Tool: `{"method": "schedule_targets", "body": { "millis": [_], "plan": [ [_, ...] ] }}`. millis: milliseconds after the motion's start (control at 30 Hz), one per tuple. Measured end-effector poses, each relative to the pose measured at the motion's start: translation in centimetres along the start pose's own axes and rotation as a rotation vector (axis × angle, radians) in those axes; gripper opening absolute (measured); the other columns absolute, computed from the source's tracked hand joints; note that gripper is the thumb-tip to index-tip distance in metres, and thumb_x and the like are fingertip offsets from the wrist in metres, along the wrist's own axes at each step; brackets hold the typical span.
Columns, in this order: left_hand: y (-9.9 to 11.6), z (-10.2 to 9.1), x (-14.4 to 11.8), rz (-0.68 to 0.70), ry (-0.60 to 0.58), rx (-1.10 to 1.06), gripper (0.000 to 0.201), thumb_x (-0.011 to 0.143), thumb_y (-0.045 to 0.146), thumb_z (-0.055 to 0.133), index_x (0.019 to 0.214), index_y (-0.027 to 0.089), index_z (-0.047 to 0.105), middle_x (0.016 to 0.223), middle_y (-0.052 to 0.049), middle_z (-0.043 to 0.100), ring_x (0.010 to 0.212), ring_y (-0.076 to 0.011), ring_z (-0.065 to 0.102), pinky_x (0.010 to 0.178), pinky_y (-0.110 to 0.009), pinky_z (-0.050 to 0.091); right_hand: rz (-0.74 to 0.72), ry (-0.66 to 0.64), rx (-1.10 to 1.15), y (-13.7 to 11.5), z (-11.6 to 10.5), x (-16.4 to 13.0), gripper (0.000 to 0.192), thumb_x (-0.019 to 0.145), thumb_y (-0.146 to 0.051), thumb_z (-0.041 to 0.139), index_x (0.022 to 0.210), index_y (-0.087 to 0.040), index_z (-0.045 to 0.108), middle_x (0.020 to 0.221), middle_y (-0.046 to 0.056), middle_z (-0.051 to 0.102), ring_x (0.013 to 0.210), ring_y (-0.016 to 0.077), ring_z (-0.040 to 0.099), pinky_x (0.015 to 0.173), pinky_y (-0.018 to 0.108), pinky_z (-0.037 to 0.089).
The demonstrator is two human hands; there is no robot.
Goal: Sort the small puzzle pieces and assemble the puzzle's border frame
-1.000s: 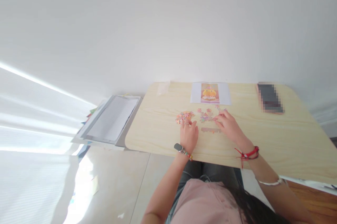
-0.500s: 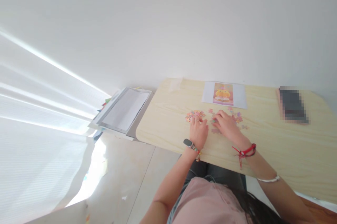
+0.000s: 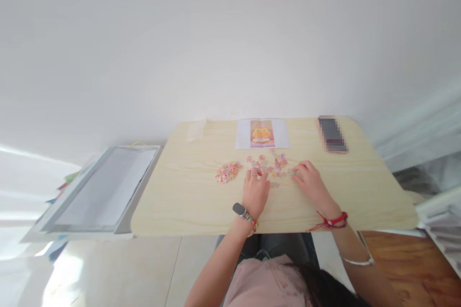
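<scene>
My left hand (image 3: 256,194) rests low over the table, fingers bent and a little apart. Its fingertips are beside the loose jigsaw pieces (image 3: 262,158), and nothing shows in its grasp. To the right, my right hand (image 3: 311,183) pinches a small greenish jigsaw piece (image 3: 294,172) between thumb and fingers, partly hidden by them. Pink and purple pieces (image 3: 279,163) lie spread between the hands. Left of my left hand is a dense heap of jigsaw pieces (image 3: 227,172). A printed picture of a yellow figure (image 3: 262,135) lies flat behind the pieces.
The light wooden table (image 3: 173,201) stands against a white wall. A blurred phone (image 3: 332,134) lies at its back right, and a clear plastic sheet (image 3: 196,130) at its back left. Left of the table is a grey-framed board (image 3: 108,187) with white paper.
My view has turned right, so the table sits further left. My left hand has moved off the heap toward the spread pieces. My right hand has moved right with the greenish piece.
</scene>
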State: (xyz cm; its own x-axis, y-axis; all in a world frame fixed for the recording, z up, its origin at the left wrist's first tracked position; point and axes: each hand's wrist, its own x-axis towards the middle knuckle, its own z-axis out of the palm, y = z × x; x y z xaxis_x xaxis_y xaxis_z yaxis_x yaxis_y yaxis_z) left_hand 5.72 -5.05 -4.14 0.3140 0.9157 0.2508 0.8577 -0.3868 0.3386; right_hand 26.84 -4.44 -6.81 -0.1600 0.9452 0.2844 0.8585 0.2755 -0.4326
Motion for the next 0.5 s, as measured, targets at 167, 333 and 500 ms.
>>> {"method": "schedule_targets", "body": {
  "millis": [167, 333, 500],
  "plan": [
    [1.2, 1.1, 0.8, 0.109, 0.025, -0.027, 0.021, 0.078, 0.011, 0.055, 0.098, 0.020, 0.056, 0.091, -0.006, 0.048, 0.088, -0.0214, 0.047, 0.080, -0.040, 0.046, 0.061, 0.002, -0.007, -0.4, -0.6, -0.3, 0.009, 0.077, -0.021, 0.053, 0.086, -0.018, 0.056, 0.092, 0.009, 0.052, 0.088, 0.0223, 0.053, 0.076, 0.038, 0.044],
    [1.9, 1.6, 1.3, 0.122, 0.011, -0.012, 0.016, 0.079, 0.013, 0.054, 0.093, 0.020, 0.058, 0.092, -0.006, 0.048, 0.087, -0.0209, 0.048, 0.078, -0.038, 0.047, 0.092, 0.008, -0.001, -0.7, -0.8, -0.6, 0.010, 0.076, -0.020, 0.055, 0.086, -0.019, 0.057, 0.092, 0.008, 0.053, 0.089, 0.0221, 0.053, 0.076, 0.037, 0.044],
    [2.2, 1.7, 1.3, 0.116, 0.015, -0.005, 0.018, 0.080, 0.015, 0.052, 0.096, 0.021, 0.058, 0.093, -0.005, 0.047, 0.088, -0.0204, 0.047, 0.077, -0.037, 0.047, 0.085, 0.027, 0.008, -0.8, -0.7, -0.8, 0.010, 0.076, -0.020, 0.055, 0.085, -0.019, 0.056, 0.090, 0.007, 0.053, 0.088, 0.0211, 0.053, 0.076, 0.036, 0.044]
  ]
}}
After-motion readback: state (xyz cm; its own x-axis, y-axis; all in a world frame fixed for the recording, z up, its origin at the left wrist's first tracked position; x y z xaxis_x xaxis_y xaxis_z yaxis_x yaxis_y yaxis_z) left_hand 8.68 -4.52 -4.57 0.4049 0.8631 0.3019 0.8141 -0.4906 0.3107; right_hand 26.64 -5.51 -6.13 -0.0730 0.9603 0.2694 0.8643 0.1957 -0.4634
